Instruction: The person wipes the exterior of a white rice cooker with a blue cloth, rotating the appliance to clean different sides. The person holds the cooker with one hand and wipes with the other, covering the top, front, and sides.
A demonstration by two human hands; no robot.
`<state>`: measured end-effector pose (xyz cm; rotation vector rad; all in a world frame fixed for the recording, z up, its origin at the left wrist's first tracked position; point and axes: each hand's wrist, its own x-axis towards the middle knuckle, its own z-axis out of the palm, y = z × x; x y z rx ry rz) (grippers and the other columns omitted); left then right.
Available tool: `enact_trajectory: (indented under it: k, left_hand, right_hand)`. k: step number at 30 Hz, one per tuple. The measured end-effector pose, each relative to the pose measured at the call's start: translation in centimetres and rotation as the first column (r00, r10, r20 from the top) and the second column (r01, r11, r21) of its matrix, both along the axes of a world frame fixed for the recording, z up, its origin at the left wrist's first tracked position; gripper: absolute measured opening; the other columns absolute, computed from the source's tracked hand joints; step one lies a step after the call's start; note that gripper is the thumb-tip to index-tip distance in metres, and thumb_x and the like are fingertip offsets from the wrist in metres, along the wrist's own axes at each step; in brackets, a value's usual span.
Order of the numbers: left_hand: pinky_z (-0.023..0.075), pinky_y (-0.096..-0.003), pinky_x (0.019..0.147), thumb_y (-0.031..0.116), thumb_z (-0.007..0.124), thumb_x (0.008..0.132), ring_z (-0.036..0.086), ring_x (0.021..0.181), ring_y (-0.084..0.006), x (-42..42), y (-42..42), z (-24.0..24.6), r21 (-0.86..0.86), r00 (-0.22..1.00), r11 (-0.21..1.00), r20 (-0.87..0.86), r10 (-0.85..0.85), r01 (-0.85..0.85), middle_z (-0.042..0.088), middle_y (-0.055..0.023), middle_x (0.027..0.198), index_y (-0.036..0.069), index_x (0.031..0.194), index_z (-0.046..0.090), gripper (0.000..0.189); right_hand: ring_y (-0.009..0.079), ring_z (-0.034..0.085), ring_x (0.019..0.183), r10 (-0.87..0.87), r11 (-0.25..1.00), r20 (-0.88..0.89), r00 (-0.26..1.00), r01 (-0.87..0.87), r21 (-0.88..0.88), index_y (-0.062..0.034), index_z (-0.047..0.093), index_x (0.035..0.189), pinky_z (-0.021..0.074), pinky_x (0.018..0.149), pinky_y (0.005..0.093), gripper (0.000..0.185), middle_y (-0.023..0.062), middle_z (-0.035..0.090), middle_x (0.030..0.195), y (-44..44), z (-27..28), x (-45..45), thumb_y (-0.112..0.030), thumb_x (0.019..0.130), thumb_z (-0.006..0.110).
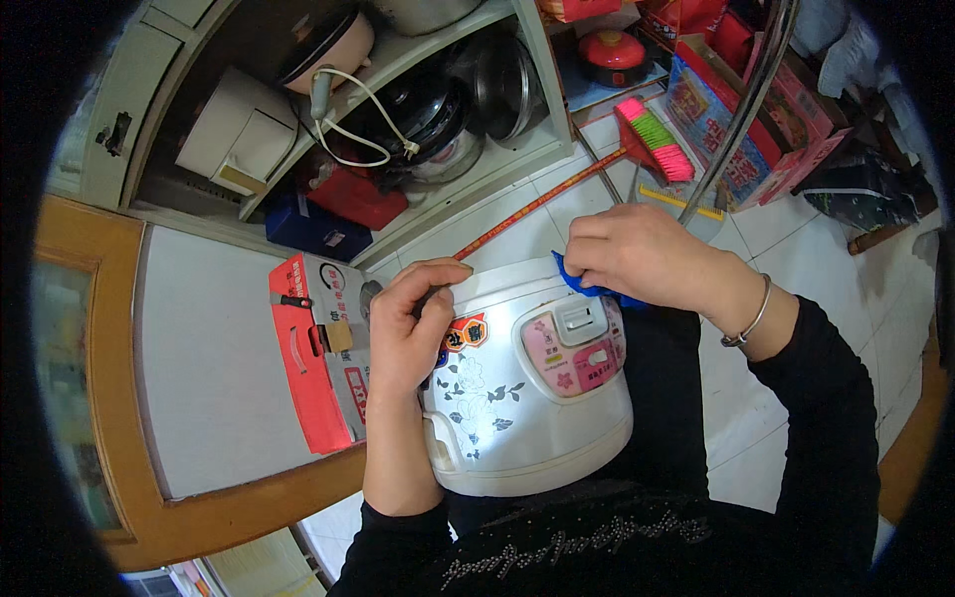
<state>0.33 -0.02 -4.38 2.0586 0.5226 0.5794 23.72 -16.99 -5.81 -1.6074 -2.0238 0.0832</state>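
Note:
A white rice cooker [515, 418] with a floral print and a pink control panel [571, 347] rests tilted on my lap, its front turned up towards me. My left hand [418, 321] grips its upper left edge, thumb on the near side. Pinched in my right hand [634, 257] is a blue cloth [568, 274], pressed against the cooker's rim [507, 283] above the panel. Part of that cloth is hidden beneath my fingers. The cooker's far side is out of sight.
Beyond the cooker stands an open cabinet [455, 224] holding pots and appliances, with a white power cord [351, 134] hanging down. A red-handled broom [552, 198] lies across the tiled floor. To the left is a red and grey carton [321, 388]; more boxes [727, 134] stand at upper right.

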Motion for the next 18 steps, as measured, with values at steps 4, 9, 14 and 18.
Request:
enact_trajectory:
  k: [4,9,14,18]
  left_hand:
    - [0.0490,-0.0279,0.081,-0.003,0.053,0.080,0.065,0.091,-0.0188,0.1,0.2,-0.2,0.005,1.000,1.000,-0.019,0.009,-0.009,0.070,-0.0131,0.103,-0.002,0.099,0.070,0.025]
    - [0.0487,-0.0273,0.081,-0.003,0.053,0.080,0.064,0.091,-0.0175,0.2,0.1,-0.1,-0.011,1.000,1.000,-0.010,0.012,-0.013,0.070,-0.0130,0.103,-0.002,0.098,0.070,0.025]
    - [0.0489,-0.0264,0.081,-0.003,0.052,0.080,0.064,0.090,-0.0164,0.5,0.1,0.2,0.002,0.998,1.000,-0.057,0.002,-0.002,0.070,-0.0122,0.102,-0.003,0.098,0.069,0.025]
    - [0.0493,-0.0268,0.083,-0.004,0.053,0.081,0.064,0.090,-0.0165,0.6,-0.1,-0.2,-0.030,0.999,0.999,-0.013,0.031,-0.032,0.070,-0.0121,0.102,-0.003,0.099,0.070,0.025]
  right_hand:
    - [0.0272,0.064,0.077,0.084,0.984,0.134,0.987,-0.103,0.143,-0.0088,0.061,0.081,0.0527,0.067,0.0394,0.007,0.0060,0.059,0.084,1.0,0.8,-0.1,-0.014,0.076,0.064]
    - [0.0222,0.061,0.074,0.127,0.962,0.240,0.962,-0.179,0.208,-0.0111,0.058,0.079,0.0511,0.070,0.0347,0.007,0.0035,0.057,0.081,1.6,0.8,-0.3,-0.012,0.075,0.064]
    - [0.0264,0.065,0.079,0.131,0.958,0.135,0.982,-0.161,0.239,-0.0092,0.063,0.076,0.0530,0.069,0.0399,0.007,0.0052,0.060,0.082,2.4,1.9,-1.8,-0.015,0.077,0.060]
    - [0.0281,0.065,0.079,0.165,0.945,0.143,0.976,-0.198,0.260,-0.0092,0.063,0.074,0.0537,0.069,0.0409,0.007,0.0057,0.060,0.081,3.4,2.7,-3.2,-0.014,0.078,0.060]
